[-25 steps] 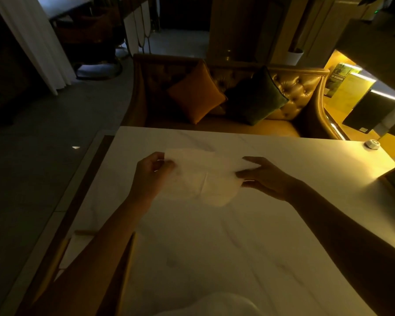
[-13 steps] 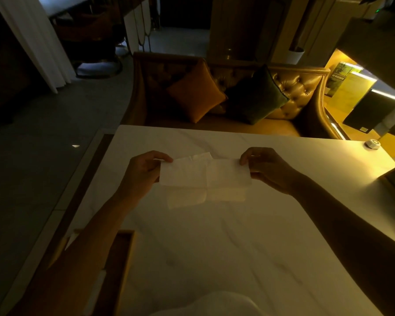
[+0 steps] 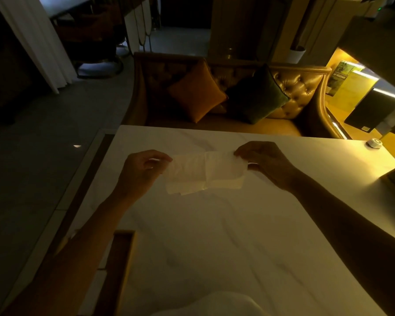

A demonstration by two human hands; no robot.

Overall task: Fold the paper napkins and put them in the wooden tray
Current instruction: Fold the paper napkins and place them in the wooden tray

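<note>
A white paper napkin is stretched between both hands just above the far half of the pale marble table. It is doubled over along its length, with a crease down its middle and a lower layer showing below. My left hand pinches its left end and my right hand pinches its right end. The wooden tray sits at the table's near left edge, mostly hidden under my left forearm; something pale lies inside it.
A pale rounded heap, possibly more napkins, lies at the table's near edge. A small white round device sits at the far right corner. Beyond the table stands a leather sofa with an orange and a dark green cushion.
The napkin went from a loose, partly open sheet to a long band doubled over. Both hands moved apart and pulled it taut, and the tray has come more into view.
</note>
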